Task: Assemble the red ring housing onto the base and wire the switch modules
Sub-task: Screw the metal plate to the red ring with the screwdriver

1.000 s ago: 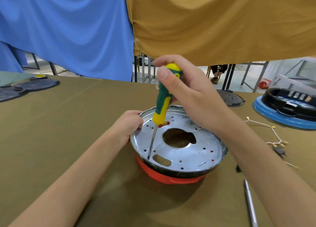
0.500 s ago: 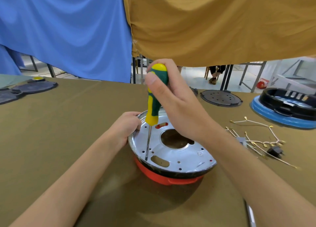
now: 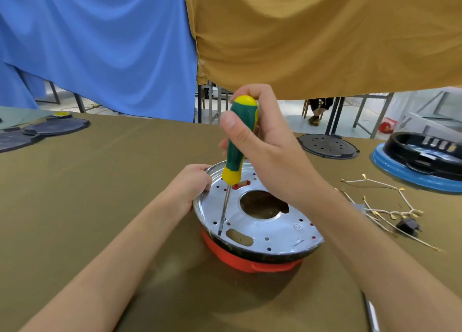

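Note:
A shiny round metal base plate [image 3: 270, 229] with a big centre hole lies on the red ring housing [image 3: 240, 259] in the middle of the table. My left hand [image 3: 192, 184] grips the plate's far left rim. My right hand [image 3: 265, 141] grips a green and yellow screwdriver [image 3: 237, 141], held nearly upright. Its tip stands in a small hole near the plate's front left edge. Loose wires with a small black switch module [image 3: 407, 224] lie on the table to the right.
A blue-rimmed black housing [image 3: 425, 161] sits at the far right and a black perforated disc [image 3: 327, 145] behind the plate. Dark flat lids [image 3: 50, 128] lie at the far left. A metal tool [image 3: 372, 316] lies near the front right edge. Blue and ochre cloths hang behind.
The screwdriver handle has swung from leaning right to nearly upright, its tip staying in the same hole. My left hand has kept its grip on the rim.

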Demonstrator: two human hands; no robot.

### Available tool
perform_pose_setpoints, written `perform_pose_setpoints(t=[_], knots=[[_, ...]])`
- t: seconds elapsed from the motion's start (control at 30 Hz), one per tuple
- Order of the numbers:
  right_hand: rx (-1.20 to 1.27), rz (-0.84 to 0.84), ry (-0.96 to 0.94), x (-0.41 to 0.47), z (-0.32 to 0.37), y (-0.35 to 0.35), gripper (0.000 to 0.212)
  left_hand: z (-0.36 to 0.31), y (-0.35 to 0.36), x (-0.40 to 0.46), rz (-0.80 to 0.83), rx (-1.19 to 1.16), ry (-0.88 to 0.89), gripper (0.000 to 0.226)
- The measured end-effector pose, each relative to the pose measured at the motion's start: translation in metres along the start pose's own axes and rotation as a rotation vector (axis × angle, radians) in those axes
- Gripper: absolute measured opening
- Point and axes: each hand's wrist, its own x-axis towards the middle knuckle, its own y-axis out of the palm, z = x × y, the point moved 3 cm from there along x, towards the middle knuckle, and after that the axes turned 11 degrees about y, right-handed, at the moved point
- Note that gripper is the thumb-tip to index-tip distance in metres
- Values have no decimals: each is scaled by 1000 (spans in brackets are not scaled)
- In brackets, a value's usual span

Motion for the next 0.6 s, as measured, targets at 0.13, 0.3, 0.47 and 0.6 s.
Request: perform_pose_setpoints(t=[0.13,0.3,0.47,0.6], knots=[[191,240,93,1,1,-5,37,3,-2,3,-30,-13,-21,54],[152,98,21,1,3,-7,25,2,-2,3,-35,-21,-16,46],[7,-112,12,1,-1,-4,26,0,-1,2,-15,-15,-27,54],[116,129,68,1,3,-5,32,-1,-1,3,-4,-1,-26,37]])
